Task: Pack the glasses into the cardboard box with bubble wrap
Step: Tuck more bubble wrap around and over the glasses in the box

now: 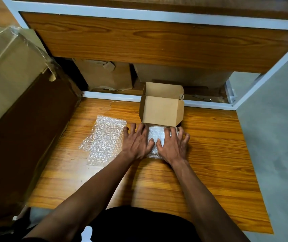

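Left hand (137, 143), right hand (172, 145): fingers spread wide, pressed flat on bubble-wrapped bundle (154, 137) touching open cardboard box (161, 109). Spare bubble wrap sheet (104, 138) lying left.

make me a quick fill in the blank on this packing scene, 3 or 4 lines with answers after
1. Both hands, the left hand and the right hand, press flat on a bundle wrapped in ____ wrap.
2. The small cardboard box stands with its lid ____.
3. A spare sheet of bubble wrap lies on the table to the ____ of the hands.
4. The wrapped bundle lies ____ the box, not in it.

Answers: bubble; open; left; outside
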Demonstrator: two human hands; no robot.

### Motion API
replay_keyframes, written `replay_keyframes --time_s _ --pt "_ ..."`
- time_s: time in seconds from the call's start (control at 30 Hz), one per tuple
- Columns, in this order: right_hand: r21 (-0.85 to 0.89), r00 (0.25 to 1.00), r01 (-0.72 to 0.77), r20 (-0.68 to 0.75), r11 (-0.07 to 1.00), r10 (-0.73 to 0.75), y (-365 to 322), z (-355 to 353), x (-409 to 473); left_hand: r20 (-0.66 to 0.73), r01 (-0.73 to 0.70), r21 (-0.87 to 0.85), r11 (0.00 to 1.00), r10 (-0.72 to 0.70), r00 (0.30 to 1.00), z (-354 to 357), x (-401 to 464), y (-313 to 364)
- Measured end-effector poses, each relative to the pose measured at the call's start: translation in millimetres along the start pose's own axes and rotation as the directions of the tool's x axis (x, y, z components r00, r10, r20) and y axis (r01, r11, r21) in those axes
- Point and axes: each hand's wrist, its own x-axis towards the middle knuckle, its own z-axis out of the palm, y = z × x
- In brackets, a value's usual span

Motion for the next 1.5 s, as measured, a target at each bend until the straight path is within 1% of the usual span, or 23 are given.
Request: replay_keyframes --time_s 0.2,0.37,0.5,0.67,0.77,0.93,1.03,1.17,1.23,1.3,1.4,1.5 --pt "-0.015 1.000 -0.021 0.014 1.000 0.021 -0.9 -0.4 1.5 0.031 0.038 0.000 0.999 -0.038 0.999 -2.4 6.7 2.6" --pt "-0.014 0.997 -0.041 -0.063 0.999 0.040 0.8 1.0 -3.0 0.018 0.026 0.020 0.999 -0.027 0.999 -1.7 3.2 0.4" --pt "-0.040 0.998 -0.055 -0.041 0.998 0.053 -2.3 -0.8 -2.4 0.013 0.073 0.003 0.997 -0.073 0.997 1.0 -3.0 0.8" --pt "-0.075 0.999 -0.044 -0.020 0.996 0.043 -1.7 -1.8 1.6 0.109 0.171 -0.082 0.982 -0.162 0.981 2.9 3.5 3.8" --pt "-0.087 0.999 -0.033 -0.026 0.996 0.031 -1.3 -3.6 1.3 0.143 0.191 -0.107 0.976 -0.175 0.974 4.1 5.7 3.2" --pt "-0.058 0.997 -0.033 -0.075 0.998 0.028 1.1 -3.2 -3.2 0.016 0.103 -0.023 0.994 -0.103 0.995 0.0 0.7 0.3" --pt "-0.073 0.998 -0.048 -0.040 0.996 0.045 -1.2 -3.8 -1.6 0.076 0.119 -0.004 0.993 -0.118 0.990 0.9 -2.4 1.5" --pt "-0.087 0.999 -0.046 -0.029 0.995 0.044 -3.1 -5.7 3.0 0.188 0.181 -0.069 0.981 -0.165 0.968 -5.4 8.0 9.4" --pt "-0.110 0.999 -0.026 -0.023 0.994 0.024 -2.1 -5.7 4.5 0.219 0.190 -0.074 0.979 -0.170 0.961 -8.9 14.5 10.6" --pt "-0.104 1.000 -0.015 -0.028 0.994 0.012 -0.6 -5.3 3.9 0.186 0.178 -0.064 0.982 -0.163 0.969 -9.0 15.3 9.9" --pt "-0.092 0.999 -0.001 -0.045 0.996 -0.003 0.5 -3.4 2.6 0.057 0.125 -0.060 0.990 -0.122 0.991 -4.1 7.0 8.0" --pt "-0.099 0.999 0.007 -0.038 0.995 -0.011 0.5 -3.7 3.2 0.048 0.118 -0.085 0.989 -0.114 0.992 -2.2 3.1 7.4"
